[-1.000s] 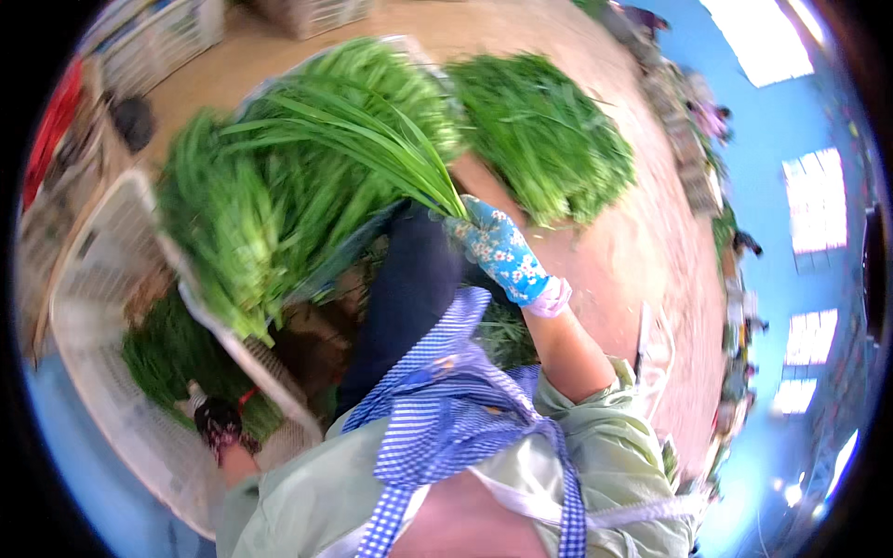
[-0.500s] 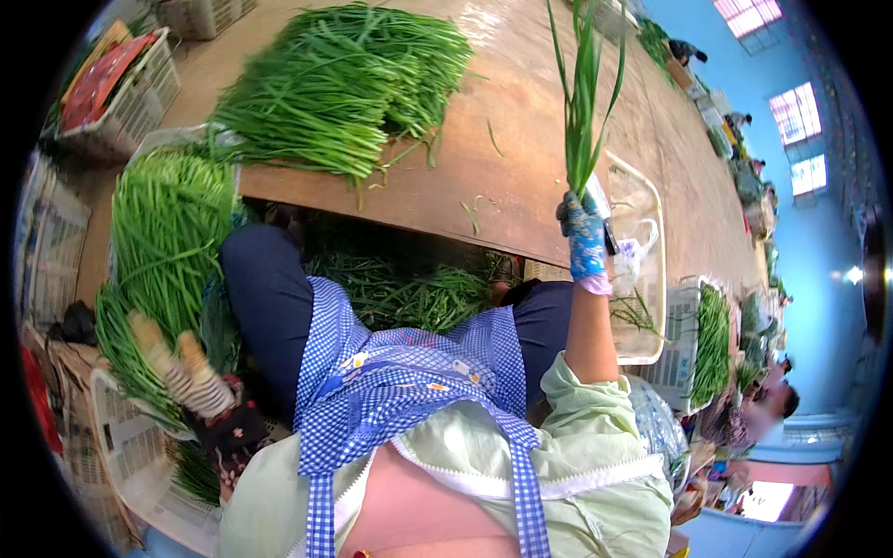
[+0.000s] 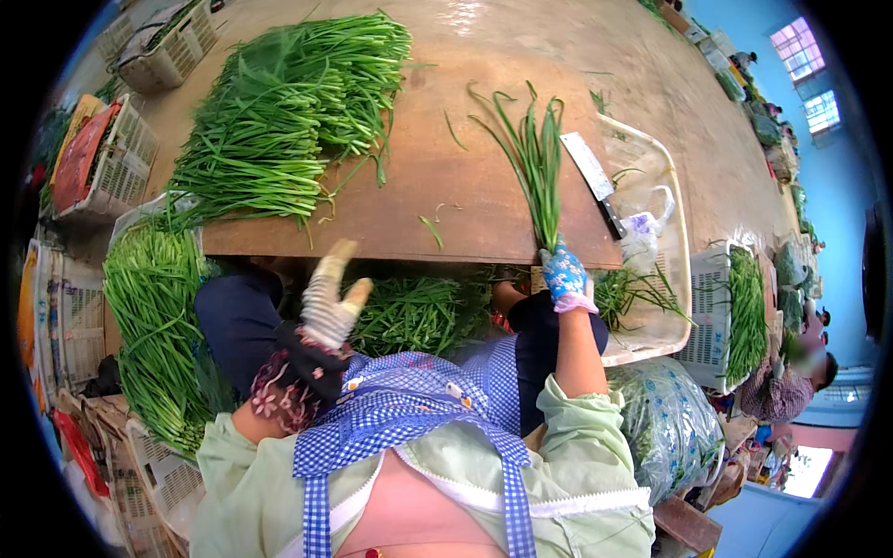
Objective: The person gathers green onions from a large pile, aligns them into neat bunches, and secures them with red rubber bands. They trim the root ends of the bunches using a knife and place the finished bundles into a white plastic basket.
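My right hand (image 3: 565,276), in a blue flowered glove, is closed around the lower ends of a small bunch of garlic chives (image 3: 538,177). The leaves lie over the right part of the wooden table (image 3: 446,214), tips pointing away from me. Just right of them rests a cleaver (image 3: 588,172) with a black handle. My left hand (image 3: 333,302), in a pale striped glove, is above my lap near the table's front edge, fingers apart and nothing in them. A big neat pile of garlic chives (image 3: 279,130) covers the table's left side.
Left of my knee stands a crate heaped with garlic chives (image 3: 153,316). A cream plastic basket (image 3: 684,279) with a plastic bag and loose leaves is at the right. Cut leaves (image 3: 409,316) lie under the table. Another person (image 3: 781,391) sits far right.
My right hand has come down and nearer, lowering the raised bunch onto the table. My left hand has moved from the heaped crate at left to above my lap.
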